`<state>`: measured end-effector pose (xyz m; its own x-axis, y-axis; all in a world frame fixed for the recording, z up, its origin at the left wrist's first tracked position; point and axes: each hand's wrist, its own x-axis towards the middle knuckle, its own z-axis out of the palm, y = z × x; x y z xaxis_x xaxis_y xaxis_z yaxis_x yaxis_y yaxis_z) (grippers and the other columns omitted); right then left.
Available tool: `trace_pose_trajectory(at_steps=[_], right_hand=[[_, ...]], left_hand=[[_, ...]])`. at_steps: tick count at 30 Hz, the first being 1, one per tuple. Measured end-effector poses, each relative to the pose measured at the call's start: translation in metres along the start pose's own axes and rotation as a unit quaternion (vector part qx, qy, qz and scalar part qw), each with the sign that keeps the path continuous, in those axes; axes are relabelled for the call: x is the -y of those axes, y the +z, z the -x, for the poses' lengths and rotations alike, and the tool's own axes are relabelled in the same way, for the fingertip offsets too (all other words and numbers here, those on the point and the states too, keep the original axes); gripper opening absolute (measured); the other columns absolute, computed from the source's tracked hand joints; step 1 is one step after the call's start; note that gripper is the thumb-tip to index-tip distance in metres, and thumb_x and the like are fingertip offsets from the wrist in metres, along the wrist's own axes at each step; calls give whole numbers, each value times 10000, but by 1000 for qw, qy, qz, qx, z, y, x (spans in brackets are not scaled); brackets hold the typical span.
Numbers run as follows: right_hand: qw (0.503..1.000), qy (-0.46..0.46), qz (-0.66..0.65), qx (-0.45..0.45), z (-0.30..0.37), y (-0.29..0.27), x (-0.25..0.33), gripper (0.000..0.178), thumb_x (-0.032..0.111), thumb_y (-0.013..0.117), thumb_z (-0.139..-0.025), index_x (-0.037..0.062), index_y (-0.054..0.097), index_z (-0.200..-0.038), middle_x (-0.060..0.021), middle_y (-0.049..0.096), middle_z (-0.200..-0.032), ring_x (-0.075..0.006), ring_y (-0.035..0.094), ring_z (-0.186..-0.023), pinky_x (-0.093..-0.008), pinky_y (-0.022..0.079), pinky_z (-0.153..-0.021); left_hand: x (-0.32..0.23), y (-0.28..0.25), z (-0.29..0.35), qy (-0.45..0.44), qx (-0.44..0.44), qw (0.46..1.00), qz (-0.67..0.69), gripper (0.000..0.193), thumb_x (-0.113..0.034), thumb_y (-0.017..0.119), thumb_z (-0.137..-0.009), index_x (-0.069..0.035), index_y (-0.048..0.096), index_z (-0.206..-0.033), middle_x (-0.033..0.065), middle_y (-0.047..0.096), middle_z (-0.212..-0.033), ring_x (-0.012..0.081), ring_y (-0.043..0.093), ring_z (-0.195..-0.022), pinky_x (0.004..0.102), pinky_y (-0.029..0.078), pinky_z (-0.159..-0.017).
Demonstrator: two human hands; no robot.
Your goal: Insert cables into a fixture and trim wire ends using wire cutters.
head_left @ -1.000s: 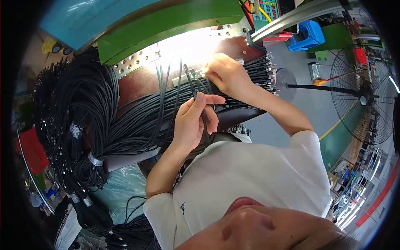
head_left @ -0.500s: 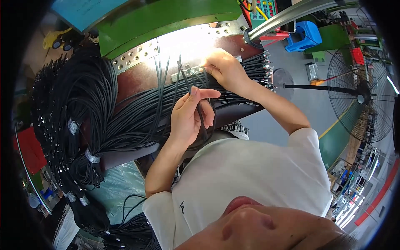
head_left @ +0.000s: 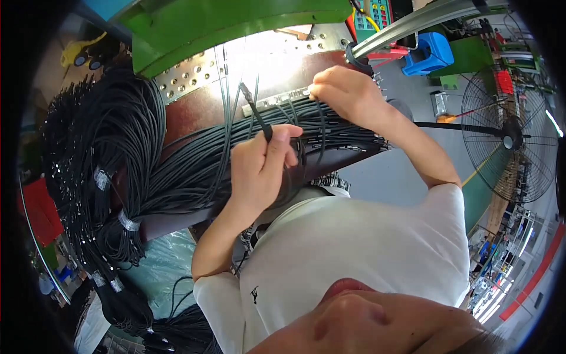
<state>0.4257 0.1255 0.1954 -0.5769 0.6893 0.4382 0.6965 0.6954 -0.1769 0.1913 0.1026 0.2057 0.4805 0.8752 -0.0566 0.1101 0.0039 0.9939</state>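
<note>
The left hand [head_left: 259, 171] is closed in a pinch on a single black cable [head_left: 259, 118]. The cable's long axis runs up and slightly left from the fingertips, ending in a small metal terminal [head_left: 244, 89] above the hand. The right hand [head_left: 348, 94] lies up and to the right of the left fingers, curled down onto the far side of the cable bundle [head_left: 330, 135] next to a metal strip [head_left: 283, 97]; what its fingers grip cannot be told. The bundle passes between the two hands, its long axis running left to right, with metal-tipped ends on the right. The left hand is nearer to the raised cable. The cables are thin, round, matte black and flexible. To the left of both hands, coiled hanks [head_left: 106, 177] are bound with pale tape. The plate [head_left: 194, 71] above the fingers is perforated, bare metal under a green housing [head_left: 236, 17].
</note>
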Motion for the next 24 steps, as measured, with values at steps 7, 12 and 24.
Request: trace_pose_trajectory(at_steps=[7, 12, 24], right_hand=[[940, 258, -219, -33, 10, 32, 2, 138, -48, 610, -749, 0, 573, -873, -102, 613, -916, -217, 612, -822, -305, 502, -712], [988, 136, -74, -8, 12, 14, -6, 177, -4, 618, -754, 39, 601, -925, -86, 611, -924, -251, 601, -834, -321, 502, -717], [928, 295, -226, -18, 30, 24, -9, 117, -60, 609, -749, -7, 578, -849, -118, 637, -949, -247, 619, -840, -303, 495, -741]], left_hand=[[1, 12, -13, -206, 156, 953, 157, 493, -382, 364, -962, 8, 595, -770, 43, 545, -516, 81, 498, -429, 190, 358, -387], [-1, 15, -27, -260, 184, 927, 196, 490, -354, 363, -956, 5, 604, -724, 40, 529, -493, 93, 496, -412, 187, 339, -360], [-26, -11, -27, 3, 77, 987, -138, 253, -220, 544, -901, 5, 660, -917, 42, 601, -598, 83, 542, -523, 230, 426, -499]])
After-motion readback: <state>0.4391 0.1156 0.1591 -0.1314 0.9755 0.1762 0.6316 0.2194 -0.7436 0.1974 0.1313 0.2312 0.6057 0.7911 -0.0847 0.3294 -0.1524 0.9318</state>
